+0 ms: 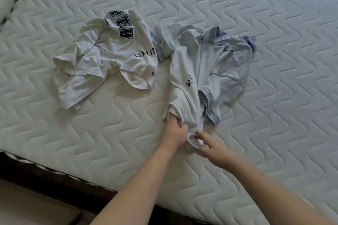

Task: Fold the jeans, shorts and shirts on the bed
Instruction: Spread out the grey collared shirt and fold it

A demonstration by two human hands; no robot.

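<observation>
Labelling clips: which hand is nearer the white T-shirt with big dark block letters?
Left. The left hand lies below and right of the white lettered T-shirt, gripping the paw-print shirt; the right hand is farther right.

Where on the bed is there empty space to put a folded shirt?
Bare mattress lies right of the pale blue shirt, above both shirts, and near the edge below the lettered white shirt. It is crowded mid-bed, where the shirts overlap and both hands work.
</observation>
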